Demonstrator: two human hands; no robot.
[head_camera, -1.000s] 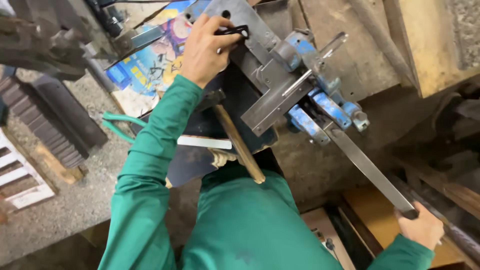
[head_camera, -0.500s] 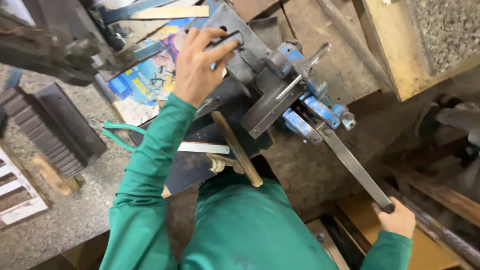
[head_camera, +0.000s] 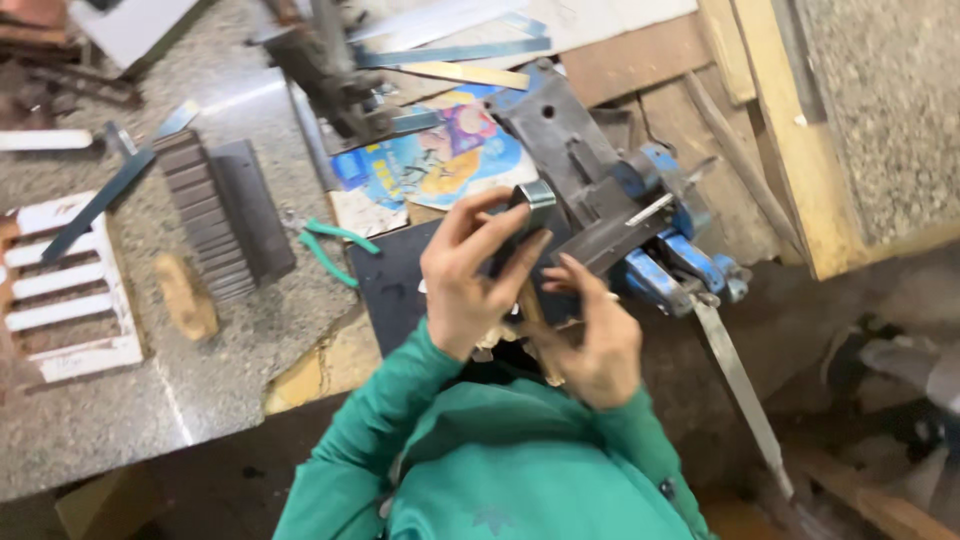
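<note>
Right hand (head_camera: 592, 342) nearest, fingers loosely open beside left hand (head_camera: 470, 275), whose fingers pinch bent metal strip (head_camera: 537, 196) before blue-and-grey bending tool (head_camera: 610, 205), colourful printed sheet (head_camera: 440, 155) flat on surface (head_camera: 150, 390) beyond, green-handled pliers (head_camera: 335, 248) leftward.

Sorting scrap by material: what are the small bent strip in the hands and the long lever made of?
Bent strip, pinched in the left hand: seemingly bare steel, grey with a dull sheen. Long lever: likely plain steel flat bar, grey and matte, unpainted, unlike the blue machine body.
</note>
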